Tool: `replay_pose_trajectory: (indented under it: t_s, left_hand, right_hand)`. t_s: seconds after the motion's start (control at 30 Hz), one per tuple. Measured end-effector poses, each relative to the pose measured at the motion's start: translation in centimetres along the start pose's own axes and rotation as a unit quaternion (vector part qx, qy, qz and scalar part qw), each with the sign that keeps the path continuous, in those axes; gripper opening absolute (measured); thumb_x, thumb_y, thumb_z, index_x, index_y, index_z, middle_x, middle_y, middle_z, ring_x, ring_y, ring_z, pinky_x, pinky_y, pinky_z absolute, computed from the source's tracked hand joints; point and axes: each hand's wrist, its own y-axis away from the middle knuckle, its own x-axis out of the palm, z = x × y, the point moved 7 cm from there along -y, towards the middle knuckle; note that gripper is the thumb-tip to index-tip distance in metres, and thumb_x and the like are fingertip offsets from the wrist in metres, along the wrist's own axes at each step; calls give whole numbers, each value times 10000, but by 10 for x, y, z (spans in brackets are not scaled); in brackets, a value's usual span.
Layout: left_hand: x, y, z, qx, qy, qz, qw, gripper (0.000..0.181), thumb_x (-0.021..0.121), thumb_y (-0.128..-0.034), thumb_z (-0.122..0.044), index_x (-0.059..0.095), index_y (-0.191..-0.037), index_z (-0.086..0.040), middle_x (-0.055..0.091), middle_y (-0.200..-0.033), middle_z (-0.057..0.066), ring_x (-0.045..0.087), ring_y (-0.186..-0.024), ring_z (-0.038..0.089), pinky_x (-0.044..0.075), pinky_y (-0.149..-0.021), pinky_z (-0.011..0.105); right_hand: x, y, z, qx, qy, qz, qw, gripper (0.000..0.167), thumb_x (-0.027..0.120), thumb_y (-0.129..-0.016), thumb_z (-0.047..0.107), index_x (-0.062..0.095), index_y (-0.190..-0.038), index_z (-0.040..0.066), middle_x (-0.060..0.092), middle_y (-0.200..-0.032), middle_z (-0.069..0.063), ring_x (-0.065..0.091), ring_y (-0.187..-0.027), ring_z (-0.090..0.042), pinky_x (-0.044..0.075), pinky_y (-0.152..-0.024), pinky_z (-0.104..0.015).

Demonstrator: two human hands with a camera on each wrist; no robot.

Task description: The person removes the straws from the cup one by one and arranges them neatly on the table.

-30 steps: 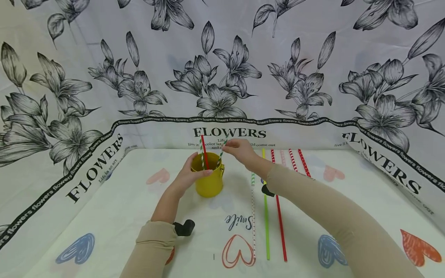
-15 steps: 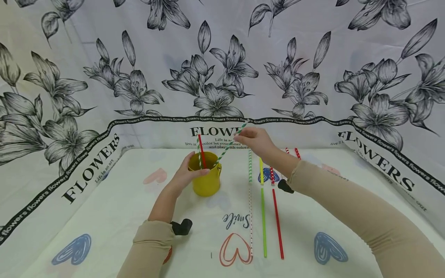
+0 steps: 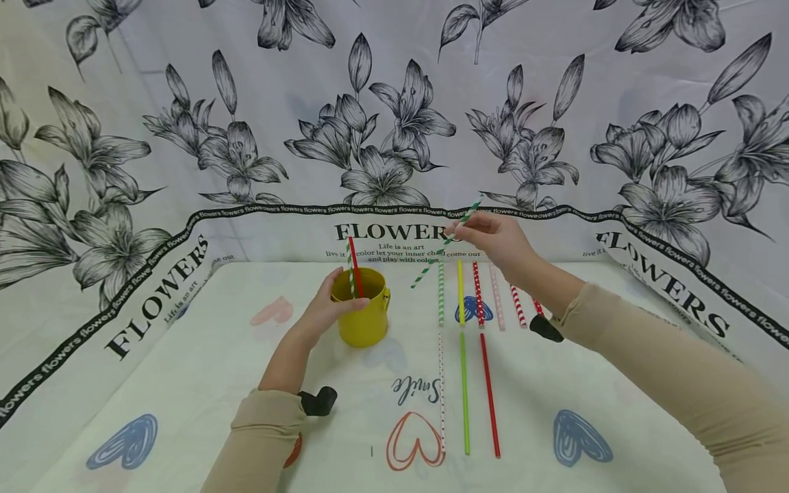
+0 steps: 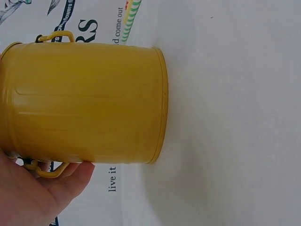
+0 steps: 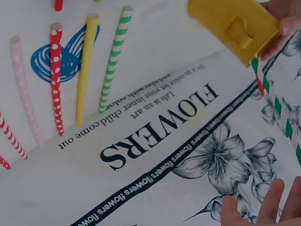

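My left hand [image 3: 319, 311] holds a small yellow bucket [image 3: 364, 327] near its rim, thumb across the front. In the left wrist view, fingertips show beside a handle of the bucket [image 4: 89, 101]. A red straw [image 3: 355, 267] and a green-and-white striped straw [image 3: 350, 263] stand inside it, leaning left. Up and to the right of the bucket, my right hand [image 3: 502, 243] pinches another green-and-white striped straw [image 3: 431, 261] near its upper end. That straw slants in the air, its lower end apart from the bucket. The right wrist view shows some right-hand fingers [image 5: 270, 205].
A back row of straws includes light green striped [image 3: 440, 294], yellow [image 3: 460, 293], red dotted [image 3: 477, 294], pink [image 3: 497, 296] and red striped [image 3: 518, 306]. In front lie a dotted white straw [image 3: 441, 394], a lime green straw [image 3: 465, 394] and a red straw [image 3: 490, 396].
My right hand has moved right and up, drawing the green-and-white striped straw out of the bucket. The left hand keeps its hold on the bucket, which stays in place.
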Motion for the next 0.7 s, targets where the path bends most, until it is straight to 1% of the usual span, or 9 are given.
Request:
replay_pose_trajectory:
  t_s: [0.1,0.17,0.23,0.3,0.37,0.43,0.57,0.63,0.7]
  left_hand:
    - [-1,0,0,17,3,-9,10000,955,703,-875,-318,59,-1571,-208,113,-1608,130,108,-1452,376,125,-1127,630]
    - [-1,0,1,18,-1,3,10000,960,705,-873,-322,57,-1571,-207,113,-1608,133,109,-1451,379,126,-1126,631]
    - [-2,-1,1,13,-10,-5,10000,964,711,-869,-329,62,-1571,-209,115,-1608,129,109,-1452,374,125,-1128,627]
    - [-2,-2,1,18,-17,-11,10000,962,714,-868,-325,66,-1570,-207,115,-1608,125,106,-1454,368,121,-1131,623]
    - [-2,-2,0,26,-19,-9,10000,957,711,-872,-316,65,-1569,-201,112,-1609,124,102,-1456,366,116,-1131,625]
    - [-2,-2,-1,50,-19,0,10000,951,705,-876,-301,63,-1569,-190,113,-1608,130,102,-1455,368,115,-1131,625]
    - [-1,-1,-3,106,-1,6,9999,942,696,-882,-281,60,-1568,-175,108,-1608,137,100,-1455,371,117,-1132,625]
    - [-1,0,-3,112,-2,-2,9999,940,694,-884,-281,59,-1569,-174,104,-1609,138,96,-1455,371,116,-1132,623]
    - [-1,0,-3,77,-17,17,10000,941,691,-888,-287,51,-1570,-182,93,-1612,133,85,-1458,371,111,-1133,624]
  right_hand:
    - [-7,6,-1,-74,-47,-42,10000,217,659,-942,199,635,-1048,11,689,-1097,-6,533,-1207,-200,335,-1108,-411]
    - [-12,11,-1,-151,-53,-94,9998,232,648,-949,182,622,-1078,-10,698,-1046,17,560,-1168,-186,361,-1092,-397]
    - [-17,15,-2,-207,11,-196,9996,234,642,-953,173,620,-1101,-7,708,-990,52,586,-1095,-179,419,-1038,-350]
    - [-23,19,-3,-283,138,-302,9990,238,640,-954,168,619,-1115,-5,712,-943,85,597,-1027,-178,470,-956,-288]
    - [-27,23,-4,-382,229,-386,9983,266,640,-952,151,610,-1163,-8,712,-913,103,616,-954,-161,500,-874,-226]
    - [-32,26,-5,-469,245,-450,9976,318,644,-947,129,585,-1226,-12,711,-887,106,629,-892,-137,510,-821,-182]
    - [-40,33,-7,-661,147,-472,9966,470,626,-947,68,469,-1384,-8,705,-860,90,658,-798,-113,538,-789,-197]
    - [-42,36,-10,-727,112,-447,9963,521,622,-945,47,429,-1427,6,701,-858,77,662,-773,-124,551,-771,-216]
    - [-45,38,-15,-703,171,-425,9965,545,631,-941,56,424,-1445,27,694,-866,66,663,-768,-129,558,-760,-226]
